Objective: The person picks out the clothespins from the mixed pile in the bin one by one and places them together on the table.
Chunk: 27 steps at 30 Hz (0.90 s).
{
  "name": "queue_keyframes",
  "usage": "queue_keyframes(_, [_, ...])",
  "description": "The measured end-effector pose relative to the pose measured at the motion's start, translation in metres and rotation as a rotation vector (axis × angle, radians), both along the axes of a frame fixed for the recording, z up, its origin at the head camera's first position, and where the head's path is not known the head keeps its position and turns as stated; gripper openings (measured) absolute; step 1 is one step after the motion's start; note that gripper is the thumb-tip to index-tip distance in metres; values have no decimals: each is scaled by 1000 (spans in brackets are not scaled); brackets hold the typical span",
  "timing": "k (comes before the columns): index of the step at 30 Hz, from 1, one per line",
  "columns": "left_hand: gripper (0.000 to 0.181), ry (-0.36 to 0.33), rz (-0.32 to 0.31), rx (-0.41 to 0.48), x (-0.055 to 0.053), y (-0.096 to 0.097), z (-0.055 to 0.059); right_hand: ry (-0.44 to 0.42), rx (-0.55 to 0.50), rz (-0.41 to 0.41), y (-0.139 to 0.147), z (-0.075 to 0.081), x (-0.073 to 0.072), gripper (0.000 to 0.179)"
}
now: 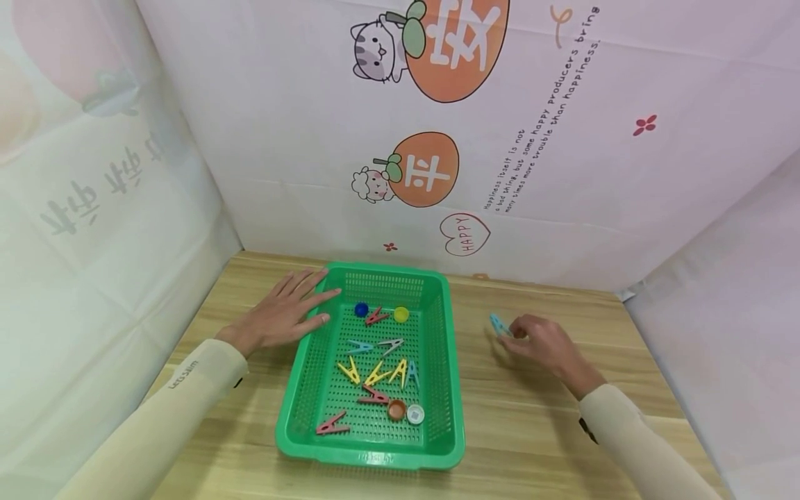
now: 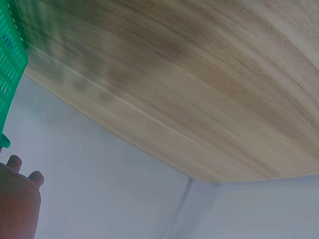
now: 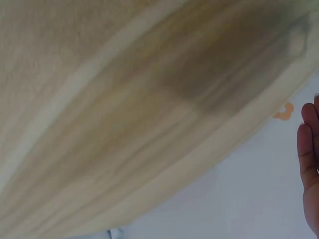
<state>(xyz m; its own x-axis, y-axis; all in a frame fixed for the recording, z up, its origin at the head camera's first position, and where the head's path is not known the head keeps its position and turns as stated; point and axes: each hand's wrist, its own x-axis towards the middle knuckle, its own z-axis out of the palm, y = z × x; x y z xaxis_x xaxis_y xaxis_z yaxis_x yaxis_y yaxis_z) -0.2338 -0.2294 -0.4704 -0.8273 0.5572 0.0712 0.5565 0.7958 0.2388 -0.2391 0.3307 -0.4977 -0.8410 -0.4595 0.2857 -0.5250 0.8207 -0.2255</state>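
A light blue clothespin [image 1: 499, 325] is pinched between the thumb and fingers of my right hand [image 1: 542, 342], to the right of a green basket [image 1: 457, 417]. My left hand [image 1: 278, 318] rests with spread fingers on the basket's left rim, its thumb and index finger reaching over the edge. Inside lie yellow clothespins [image 1: 350, 370], red ones [image 1: 333, 424], blue ones [image 1: 360, 346] and a grey one [image 1: 391, 345]. Round caps lie among them: blue [image 1: 361, 310], yellow [image 1: 401, 315], brown [image 1: 396, 410] and white [image 1: 415, 414]. In the right wrist view only fingers [image 3: 306, 154] show at the edge.
The basket stands on a wood-grain table [image 1: 531, 430]. Behind the table hangs a white printed sheet [image 1: 300, 153], and pale sheets also close off the left and right sides. A small grey-white object [image 1: 627, 294] sits at the table's back right corner.
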Motion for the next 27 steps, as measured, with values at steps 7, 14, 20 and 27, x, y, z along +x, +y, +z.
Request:
queue_keyframes(7, [63, 4, 1, -4, -1, 0, 0, -32, 5, -17, -5, -13, 5, 20])
queue_keyframes(14, [63, 12, 4, -2, 0, -1, -1, -50, 23, -41, -9, -22, 6, 21])
queue_keyframes(20, [62, 27, 0, 8, 0, -1, -2, -89, 17, -63, -12, -29, 6, 25])
queue_keyframes(27, [63, 18, -1, 6, 0, -1, -1, -129, 16, -88, -17, -31, 8, 30])
